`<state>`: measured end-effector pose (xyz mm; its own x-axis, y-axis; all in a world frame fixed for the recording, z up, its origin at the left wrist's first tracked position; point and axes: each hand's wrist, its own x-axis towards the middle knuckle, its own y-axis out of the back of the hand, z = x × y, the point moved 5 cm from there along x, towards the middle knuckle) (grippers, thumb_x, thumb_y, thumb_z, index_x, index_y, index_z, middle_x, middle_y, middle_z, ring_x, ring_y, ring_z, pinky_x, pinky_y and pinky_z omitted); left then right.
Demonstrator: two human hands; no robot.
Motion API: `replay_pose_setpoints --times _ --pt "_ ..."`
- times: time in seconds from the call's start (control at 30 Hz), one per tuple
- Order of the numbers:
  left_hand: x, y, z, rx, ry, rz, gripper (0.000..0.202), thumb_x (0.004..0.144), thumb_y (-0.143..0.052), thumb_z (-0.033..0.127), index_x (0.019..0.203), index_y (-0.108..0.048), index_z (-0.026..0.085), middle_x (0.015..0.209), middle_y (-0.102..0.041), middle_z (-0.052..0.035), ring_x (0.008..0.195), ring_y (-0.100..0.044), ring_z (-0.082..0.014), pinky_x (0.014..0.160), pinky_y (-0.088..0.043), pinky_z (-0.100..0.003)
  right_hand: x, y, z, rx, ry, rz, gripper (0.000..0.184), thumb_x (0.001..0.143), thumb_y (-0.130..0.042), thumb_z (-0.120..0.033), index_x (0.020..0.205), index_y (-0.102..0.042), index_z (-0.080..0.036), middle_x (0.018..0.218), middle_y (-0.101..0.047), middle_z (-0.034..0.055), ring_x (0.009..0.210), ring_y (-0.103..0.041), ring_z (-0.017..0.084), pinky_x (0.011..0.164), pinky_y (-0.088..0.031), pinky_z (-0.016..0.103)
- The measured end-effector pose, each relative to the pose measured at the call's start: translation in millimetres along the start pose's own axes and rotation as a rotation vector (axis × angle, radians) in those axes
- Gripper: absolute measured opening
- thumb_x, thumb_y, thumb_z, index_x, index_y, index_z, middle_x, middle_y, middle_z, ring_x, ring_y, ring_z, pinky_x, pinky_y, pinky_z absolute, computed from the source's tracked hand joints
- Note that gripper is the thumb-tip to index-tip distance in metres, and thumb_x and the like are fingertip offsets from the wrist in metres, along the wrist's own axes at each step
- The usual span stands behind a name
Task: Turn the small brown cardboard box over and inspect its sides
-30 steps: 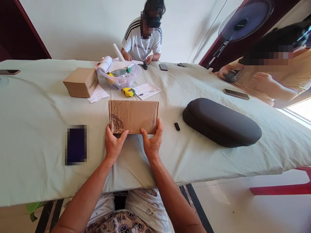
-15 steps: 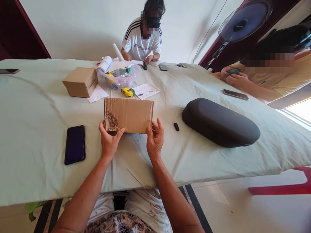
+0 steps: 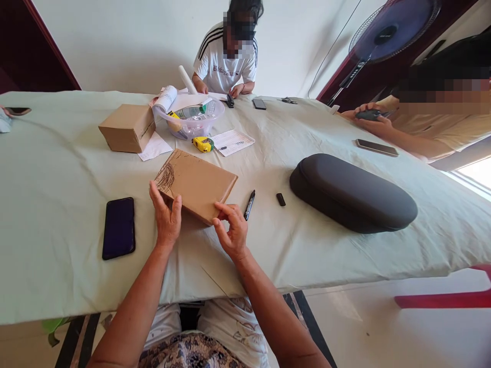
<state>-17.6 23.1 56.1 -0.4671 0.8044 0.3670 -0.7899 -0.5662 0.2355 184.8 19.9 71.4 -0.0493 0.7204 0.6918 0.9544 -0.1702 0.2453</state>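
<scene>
Box (image 3: pixel 195 185) mid-desk (image 3: pixel 57 245), turned askew.
Phone (image 3: pixel 118 228) left; left hand (image 3: pixel 165 222) at box's left end, fingers spread, no firm grip visible; box probably light, stiff, not slippery, walls could dent, best held palms on opposite sides; right hand (image 3: pixel 233 232) part-open at near corner, can't tell if pinching; marker (image 3: pixel 249 205) just beside it, cap (image 3: pixel 281 199) beyond.

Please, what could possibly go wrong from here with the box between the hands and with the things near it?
The right hand has its fingertips near one corner of the box, so a light grip there might let it slip.
The marker lies close beside that hand and could be knocked away.
Its cap seems off, so it might stain the tablecloth.
</scene>
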Motion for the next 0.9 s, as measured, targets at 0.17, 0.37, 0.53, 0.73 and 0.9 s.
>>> replay_pose_setpoints --times 0.17,0.37,0.53,0.73,0.9 --pt "-10 -9.8 15 0.052 -0.094 -0.135 0.062 0.098 -0.041 0.059 0.149 -0.04 0.023 0.163 -0.025 -0.0164 0.155 -0.024 -0.0299 0.126 -0.023 -0.052 -2 -10 -6 0.028 0.0 -0.023 0.023 0.094 -0.06 -0.032 0.114 -0.068 -0.024 0.08 -0.066 0.002 0.069 -0.061 0.016 0.063 -0.055 0.031" --pt "-22 -19.2 28 0.024 -0.152 -0.251 0.078 0.083 -0.059 0.073 0.14 -0.047 0.021 0.163 -0.02 -0.02 0.153 -0.026 -0.0379 0.121 -0.029 -0.057 0 -7 5 0.07 -0.156 -0.013 0.021 0.091 -0.066 -0.039 0.105 -0.068 -0.023 0.071 -0.062 -0.0017 0.063 -0.058 0.014 0.059 -0.05 0.029" --pt "-21 -19.1 32 0.002 -0.161 -0.256 0.072 0.079 -0.069 0.064 0.136 -0.048 0.023 0.158 -0.028 -0.0168 0.151 -0.029 -0.0353 0.12 -0.032 -0.052 0 1 24 0.089 -0.357 0.127 0.056 0.084 -0.073 -0.043 0.132 -0.052 -0.024 0.065 -0.056 -0.008 0.057 -0.053 0.013 0.057 -0.046 0.027" --pt "-26 -21.9 34 -0.027 -0.149 -0.302 0.061 0.079 -0.067 0.043 0.134 -0.048 0.024 0.164 -0.022 -0.0142 0.154 -0.024 -0.0353 0.124 -0.027 -0.053 4 34 46 -0.088 -0.531 0.397 0.07 0.08 -0.07 -0.052 0.14 -0.047 -0.025 0.107 -0.062 0.0052 0.087 -0.062 0.017 0.067 -0.048 0.029" --pt "-29 -24.9 32 -0.098 -0.125 -0.351 0.055 0.085 -0.058 0.037 0.136 -0.047 0.023 0.166 -0.019 -0.0138 0.155 -0.026 -0.0318 0.124 -0.029 -0.051 8 39 52 -0.063 -0.579 0.305 0.051 0.086 -0.057 -0.061 0.113 -0.065 -0.019 0.109 -0.067 0.0092 0.096 -0.061 0.022 0.076 -0.049 0.034"
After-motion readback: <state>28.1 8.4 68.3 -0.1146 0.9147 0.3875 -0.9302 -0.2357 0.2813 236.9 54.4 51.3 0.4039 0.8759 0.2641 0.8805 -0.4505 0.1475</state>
